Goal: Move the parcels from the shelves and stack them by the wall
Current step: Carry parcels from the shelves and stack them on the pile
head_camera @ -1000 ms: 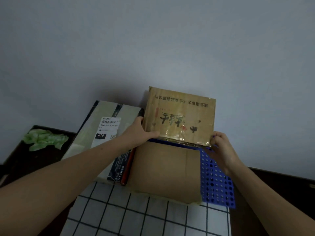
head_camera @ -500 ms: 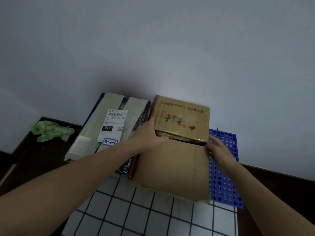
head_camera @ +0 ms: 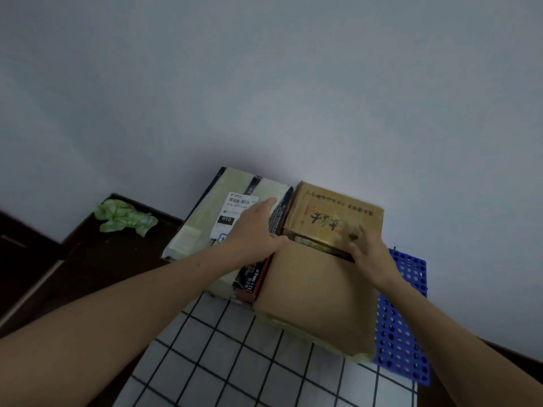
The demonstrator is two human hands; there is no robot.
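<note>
1. Head view: the small printed box [head_camera: 335,218] is lying flat on the far end of the large plain carton [head_camera: 317,298]. Its back edge is meeting the wall [head_camera: 264,98] behind the carton.
2. The box's long axis is running left to right, across the carton and along the wall. Its printed face is pointing up, and the lettering is reading upside down from the camera.
3. The left hand [head_camera: 255,230] is resting on the label-bearing wrapped parcel [head_camera: 202,230], which is lying just left of the carton and touching it. The fingers are lying straight and close together. The thumb is reaching toward the box's near left corner; I cannot tell whether it is touching.
4. The right hand [head_camera: 370,254] is pressing on the box's near right corner. The fingers are lying straight and slightly apart on the top face, and the thumb is lying along the front edge.
5. Against the earlier frames: the box was tipped up with its printed face toward the camera, and it is now sitting level. The left hand was gripping the box's left edge and is now lying on the wrapped parcel. The right hand was at the right edge and is now lying on top.
6. A blue perforated panel [head_camera: 402,318] is showing from under the carton's right side. A checked cloth [head_camera: 235,362] is lying at its near side. A crumpled green sheet [head_camera: 126,218] is lying well to its left.
</note>
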